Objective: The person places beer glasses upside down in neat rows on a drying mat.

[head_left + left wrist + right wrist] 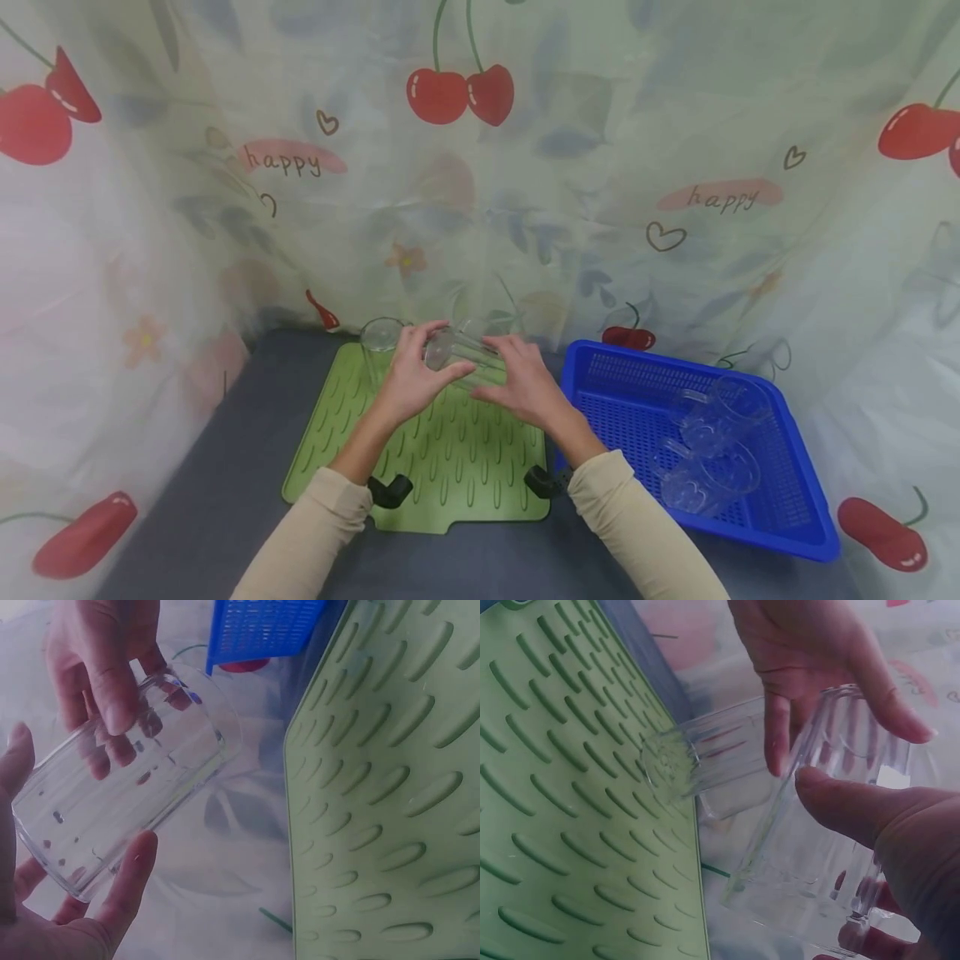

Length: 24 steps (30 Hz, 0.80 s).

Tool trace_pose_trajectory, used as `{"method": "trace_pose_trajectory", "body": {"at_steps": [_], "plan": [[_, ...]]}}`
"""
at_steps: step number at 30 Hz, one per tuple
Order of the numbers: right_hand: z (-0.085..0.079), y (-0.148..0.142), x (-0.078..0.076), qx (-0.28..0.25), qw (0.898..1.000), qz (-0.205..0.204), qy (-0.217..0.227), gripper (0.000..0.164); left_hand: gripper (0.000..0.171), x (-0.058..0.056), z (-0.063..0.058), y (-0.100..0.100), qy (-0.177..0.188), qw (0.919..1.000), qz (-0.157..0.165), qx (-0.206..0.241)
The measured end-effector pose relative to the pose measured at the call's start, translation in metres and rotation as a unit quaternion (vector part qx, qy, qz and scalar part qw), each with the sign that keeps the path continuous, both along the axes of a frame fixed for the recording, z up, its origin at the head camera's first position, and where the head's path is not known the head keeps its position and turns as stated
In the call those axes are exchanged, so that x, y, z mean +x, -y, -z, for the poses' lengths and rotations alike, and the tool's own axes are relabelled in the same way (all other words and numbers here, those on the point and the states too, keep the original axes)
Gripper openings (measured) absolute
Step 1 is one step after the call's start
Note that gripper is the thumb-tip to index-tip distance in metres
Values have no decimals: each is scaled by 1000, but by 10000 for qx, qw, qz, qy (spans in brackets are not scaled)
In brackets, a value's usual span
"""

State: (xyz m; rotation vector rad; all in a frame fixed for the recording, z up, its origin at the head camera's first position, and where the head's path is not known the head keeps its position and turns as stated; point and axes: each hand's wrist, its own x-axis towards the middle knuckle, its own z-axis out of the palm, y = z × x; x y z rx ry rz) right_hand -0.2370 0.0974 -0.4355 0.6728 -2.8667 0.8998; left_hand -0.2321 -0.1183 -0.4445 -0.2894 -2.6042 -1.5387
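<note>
Both hands hold a clear glass cup (467, 357) tilted on its side above the far part of a green ridged drying mat (450, 454). My left hand (415, 382) grips one end, its thumb and fingers spread around the glass in the left wrist view. Toward the other end, my right hand (525, 385) holds the cup, thumb on the near side and fingers behind it, as the right wrist view shows. A second clear glass cup (716, 750) stands on the mat's back left corner, beside my left hand. Whether the held cup has a handle, I cannot tell.
On the right sits a blue plastic basket (813, 508) with glass mugs (708, 479) inside at its right side. A dark grey tabletop (217, 467) lies under the mat and basket. A cherry-patterned curtain (555, 167) encloses the back and sides.
</note>
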Motion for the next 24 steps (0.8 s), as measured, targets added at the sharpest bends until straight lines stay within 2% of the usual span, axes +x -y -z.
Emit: {"method": "trace_pose_trajectory", "body": {"at_steps": [7, 15, 20, 24], "plan": [[1, 6, -1, 363, 9993, 21, 70, 90, 87, 2, -3, 0, 6, 10000, 61, -76], [4, 11, -2, 539, 9982, 239, -107, 88, 87, 3, -5, 1, -87, 9975, 185, -681], [2, 15, -2, 463, 9981, 363, -169, 88, 87, 1, -8, 7, -254, 9963, 369, -727], [0, 22, 0, 270, 9981, 535, 109, 88, 90, -2, -11, 17, -408, 9954, 350, -790]]}}
